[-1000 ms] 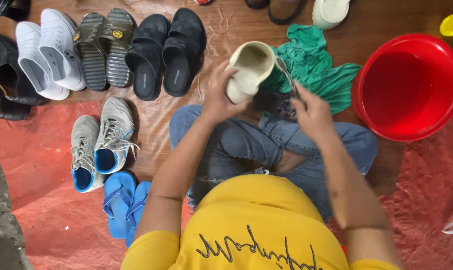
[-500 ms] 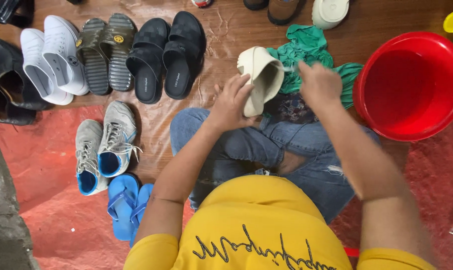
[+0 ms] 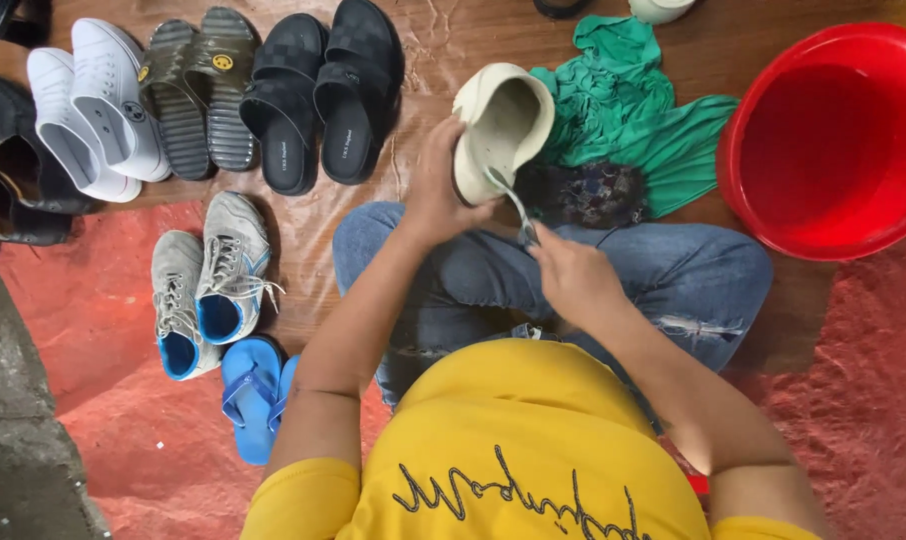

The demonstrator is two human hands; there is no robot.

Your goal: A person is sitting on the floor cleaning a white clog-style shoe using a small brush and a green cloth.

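No packages, signs or screens show. Small round yellow labels sit on the olive sandals (image 3: 201, 95) at the floor's top-left edge.

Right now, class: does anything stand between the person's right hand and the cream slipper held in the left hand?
Only the thin tool gripped in the right hand; its far end lies against the cream slipper, which the left hand holds up. Nothing else visible sits between them.

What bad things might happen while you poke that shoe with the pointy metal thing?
The thin metal tool in the right hand points toward the left hand gripping the cream slipper; a slip might jab those fingers. It also works just above the jeans-clad knee, which it might scratch.
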